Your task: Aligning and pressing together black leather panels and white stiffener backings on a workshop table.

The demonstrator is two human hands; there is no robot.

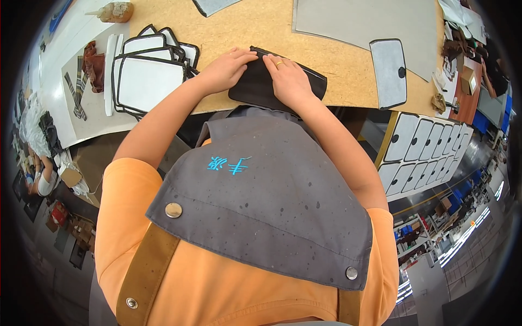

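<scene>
A black, flat panel point(250, 87) with a slanted far edge lies at the near edge of the table, in front of my apron. My left hand point(225, 69) is at its far left corner, fingertips closed together on the edge. My right hand point(291, 81) lies over the panel's middle, its fingers stretched toward the far edge and pressed down on it. A ring sits on one of those fingers. The fingertips of both hands are close together. Beneath my right palm, part of the panel is hidden.
Left of my hands lies a pile of white panels with black borders point(149, 81). A single pale panel with a black tab point(389, 76) lies to the right, beside a large grey sheet point(375, 27). A rack of similar panels point(421, 144) stands at the right; a brown bottle point(115, 12) lies far left.
</scene>
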